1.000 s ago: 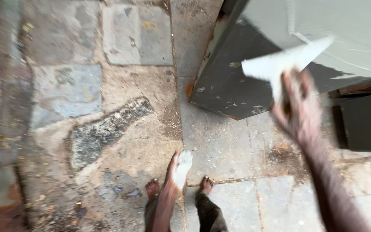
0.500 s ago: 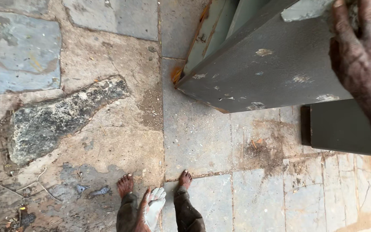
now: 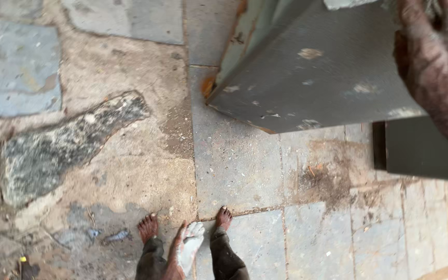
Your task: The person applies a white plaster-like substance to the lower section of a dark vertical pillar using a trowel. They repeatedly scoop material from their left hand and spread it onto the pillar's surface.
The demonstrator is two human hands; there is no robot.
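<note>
The right hand (image 3: 436, 62) is cut off by the top & side edge, big and blurry. It rests on the top edge of the grey metal box (image 3: 312, 78); fingers curl over it, but can't tell how tight. The box is tilted, one rusty corner near the stone floor (image 3: 234, 166). The left hand (image 3: 185, 249) hangs low btwn two bare feet, fingers loose on a white cloth (image 3: 192, 243), partly hidden.

Worn stone-slab floor (image 3: 239, 171) in grey and tan, with a dark rough rock patch (image 3: 58, 150) set into it at left. A rusty stain (image 3: 327, 179) marks the slabs. Two bare feet (image 3: 149, 227) stand at the bottom edge.
</note>
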